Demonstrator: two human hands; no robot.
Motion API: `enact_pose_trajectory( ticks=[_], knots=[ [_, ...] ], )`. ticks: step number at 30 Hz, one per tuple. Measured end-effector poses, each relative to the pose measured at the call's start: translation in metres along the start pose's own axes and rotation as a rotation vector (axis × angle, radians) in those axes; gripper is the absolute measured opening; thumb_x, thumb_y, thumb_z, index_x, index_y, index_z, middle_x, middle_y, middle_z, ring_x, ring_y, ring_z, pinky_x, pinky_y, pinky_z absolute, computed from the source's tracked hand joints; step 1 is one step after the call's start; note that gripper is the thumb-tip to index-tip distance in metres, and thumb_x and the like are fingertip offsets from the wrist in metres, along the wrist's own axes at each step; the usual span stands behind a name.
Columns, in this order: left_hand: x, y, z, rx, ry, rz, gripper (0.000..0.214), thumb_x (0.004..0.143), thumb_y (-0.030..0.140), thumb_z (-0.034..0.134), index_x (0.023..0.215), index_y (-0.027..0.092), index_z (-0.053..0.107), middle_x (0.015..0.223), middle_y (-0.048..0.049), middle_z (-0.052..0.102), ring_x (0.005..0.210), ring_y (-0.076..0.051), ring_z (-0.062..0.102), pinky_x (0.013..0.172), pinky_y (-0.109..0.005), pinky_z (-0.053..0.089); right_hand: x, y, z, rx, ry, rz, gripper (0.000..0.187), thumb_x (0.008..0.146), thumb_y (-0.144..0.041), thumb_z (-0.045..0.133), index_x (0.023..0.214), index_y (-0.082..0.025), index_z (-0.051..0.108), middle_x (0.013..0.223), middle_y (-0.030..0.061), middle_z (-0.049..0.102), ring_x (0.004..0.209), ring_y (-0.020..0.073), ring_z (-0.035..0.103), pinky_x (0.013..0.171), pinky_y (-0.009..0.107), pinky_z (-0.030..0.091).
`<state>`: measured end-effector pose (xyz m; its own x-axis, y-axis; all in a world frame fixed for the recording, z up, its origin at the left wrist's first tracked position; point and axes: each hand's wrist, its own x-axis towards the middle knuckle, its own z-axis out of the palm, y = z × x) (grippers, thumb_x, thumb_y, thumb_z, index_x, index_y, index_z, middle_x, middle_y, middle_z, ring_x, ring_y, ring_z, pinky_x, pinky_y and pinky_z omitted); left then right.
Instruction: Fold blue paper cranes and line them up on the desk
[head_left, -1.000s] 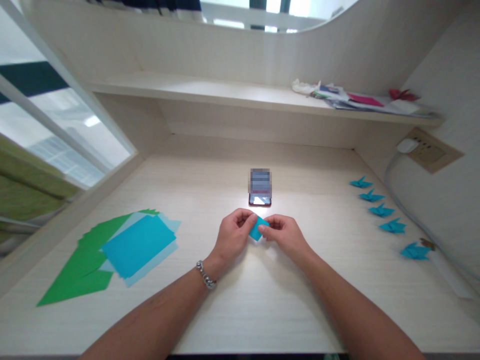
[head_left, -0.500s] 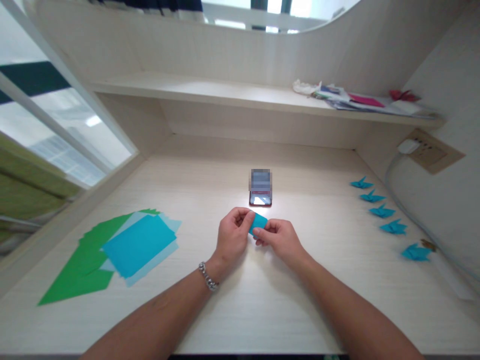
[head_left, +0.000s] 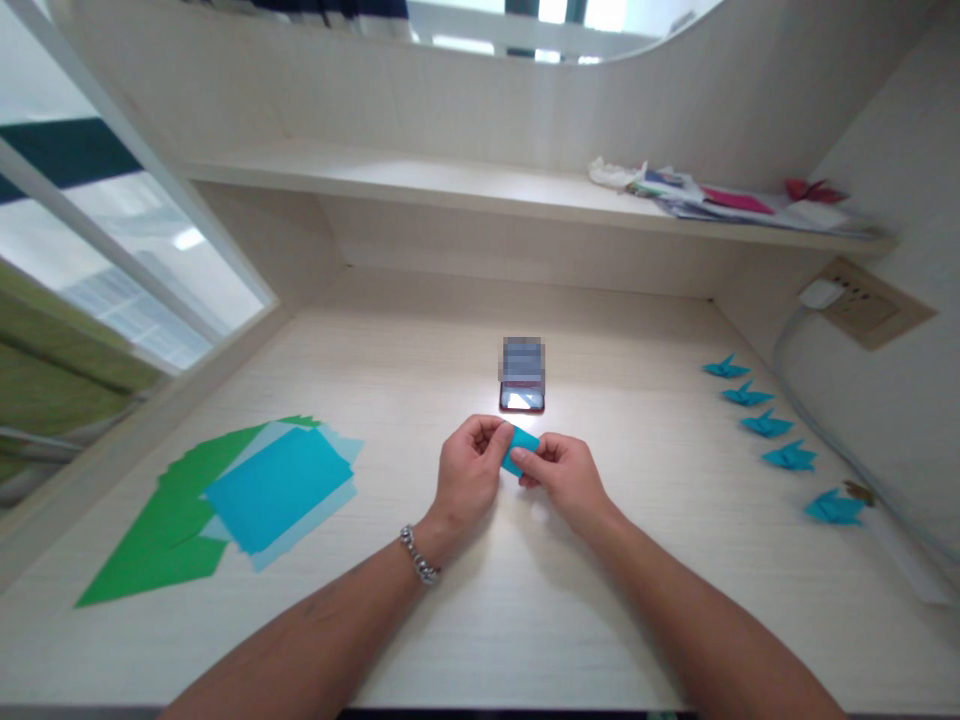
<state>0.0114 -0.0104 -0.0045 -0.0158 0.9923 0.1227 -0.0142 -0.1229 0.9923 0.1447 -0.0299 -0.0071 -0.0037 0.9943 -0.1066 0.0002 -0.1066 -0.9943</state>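
Observation:
A small folded piece of blue paper (head_left: 519, 449) is held between both hands over the middle of the desk. My left hand (head_left: 469, 472) pinches its left side with thumb and fingers curled; a metal bracelet is on that wrist. My right hand (head_left: 564, 478) pinches its right side, fingers closed on the fold. Most of the paper is hidden by the fingers.
A phone (head_left: 522, 382) lies just beyond the hands. Blue sheets (head_left: 279, 490) lie over green sheets (head_left: 161, 545) at the left. Several folded blue paper cranes (head_left: 766, 425) line the right side. A cable (head_left: 825, 420) runs from a wall socket (head_left: 862, 302). Papers (head_left: 705, 198) sit on the shelf.
The hands have drawn closer together on the blue paper, and the right fingers have shifted slightly left over the fold. Nothing else moved.

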Motion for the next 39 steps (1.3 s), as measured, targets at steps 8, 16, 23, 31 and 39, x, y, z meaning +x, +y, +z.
enact_pose_trajectory(
  ticks=[8, 16, 23, 31, 39],
  knots=[
    [-0.0003, 0.0014, -0.0013, 0.017, 0.007, 0.009, 0.017, 0.082, 0.031, 0.065, 0.082, 0.015, 0.061, 0.072, -0.0014, 0.062, 0.065, -0.013, 0.056, 0.059, -0.024, 0.045, 0.0006, -0.0016, -0.0002, 0.119, 0.028, 0.03, 0.03, 0.065, -0.043, 0.076, 0.066, -0.016, 0.064, 0.058, 0.002, 0.065, 0.052, 0.0137, 0.059, 0.05, 0.025, 0.047],
    [-0.0041, 0.0021, 0.0011, 0.039, -0.018, 0.016, 0.014, 0.081, 0.029, 0.065, 0.081, 0.015, 0.063, 0.073, -0.0022, 0.064, 0.067, -0.014, 0.058, 0.062, -0.025, 0.046, 0.0009, 0.0014, 0.0001, 0.109, 0.036, 0.001, 0.029, 0.064, -0.041, 0.078, 0.07, -0.015, 0.067, 0.061, 0.0018, 0.065, 0.053, 0.0128, 0.058, 0.05, 0.025, 0.048],
    [-0.0021, 0.0063, 0.0038, -0.01, -0.016, -0.016, 0.016, 0.08, 0.03, 0.066, 0.078, 0.015, 0.062, 0.07, -0.0014, 0.063, 0.064, -0.014, 0.057, 0.059, -0.024, 0.046, -0.0002, -0.0013, -0.0001, 0.097, 0.098, 0.021, 0.032, 0.064, -0.043, 0.078, 0.061, -0.015, 0.064, 0.051, 0.0018, 0.062, 0.046, 0.0118, 0.055, 0.045, 0.023, 0.041],
    [-0.0001, 0.004, 0.0021, -0.017, 0.008, -0.015, 0.019, 0.079, 0.033, 0.067, 0.078, 0.015, 0.063, 0.069, -0.0015, 0.063, 0.062, -0.013, 0.056, 0.056, -0.024, 0.045, -0.0007, -0.003, 0.0018, 0.157, 0.091, 0.061, 0.04, 0.07, -0.054, 0.071, 0.063, -0.015, 0.065, 0.052, 0.0031, 0.062, 0.047, 0.0143, 0.057, 0.049, 0.027, 0.049],
    [-0.0009, 0.0037, 0.0041, 0.005, 0.021, -0.002, 0.021, 0.08, 0.034, 0.066, 0.079, 0.014, 0.063, 0.07, -0.0025, 0.064, 0.063, -0.014, 0.058, 0.057, -0.025, 0.046, -0.0039, -0.0055, -0.0009, -0.128, 0.157, -0.062, 0.048, 0.084, -0.057, 0.053, 0.057, -0.018, 0.056, 0.05, 0.0017, 0.059, 0.045, 0.0132, 0.053, 0.046, 0.025, 0.04]
  ],
)
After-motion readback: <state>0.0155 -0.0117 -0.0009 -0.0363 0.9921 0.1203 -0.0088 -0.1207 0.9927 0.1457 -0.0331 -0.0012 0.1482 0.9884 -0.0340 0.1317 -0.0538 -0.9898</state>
